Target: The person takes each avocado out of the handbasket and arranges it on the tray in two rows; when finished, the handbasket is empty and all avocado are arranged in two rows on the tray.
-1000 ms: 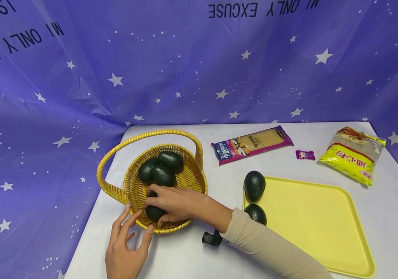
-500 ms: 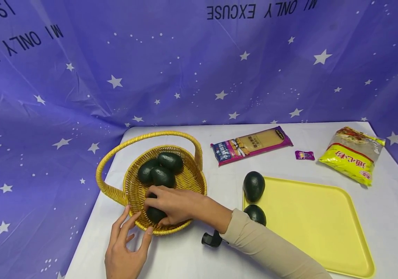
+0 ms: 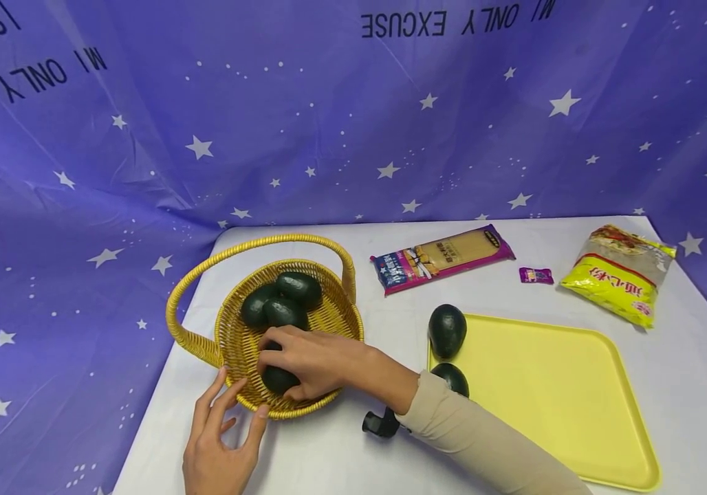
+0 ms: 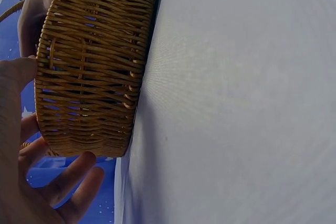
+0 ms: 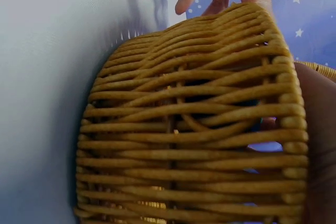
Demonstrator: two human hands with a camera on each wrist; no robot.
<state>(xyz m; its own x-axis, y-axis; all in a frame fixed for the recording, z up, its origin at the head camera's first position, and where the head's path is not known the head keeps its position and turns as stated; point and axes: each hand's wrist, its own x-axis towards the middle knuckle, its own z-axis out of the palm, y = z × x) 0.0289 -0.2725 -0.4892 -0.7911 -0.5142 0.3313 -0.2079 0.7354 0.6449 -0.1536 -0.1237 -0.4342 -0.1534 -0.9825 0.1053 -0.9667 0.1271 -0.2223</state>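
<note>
Holding an avocado (image 3: 280,380) in the basket (image 3: 333,316) near six o'clock: right hand (image 3: 311,359), curled round it | left hand (image 3: 220,443): fingers spread, touching rim (image 3: 291,414) around seven | I'd brace lightly, keeping knuckles clear of three avocados (image 3: 285,313) at eleven

This looks like a staged tabletop corner; what kind of building or room holds it cannot be told. A purple curtain (image 3: 304,124), printed with white stars and upside-down black lettering, hangs in creases beyond the far edge and round the left and right sides, filling the background. In front stands a plain white table (image 3: 322,460).
</note>
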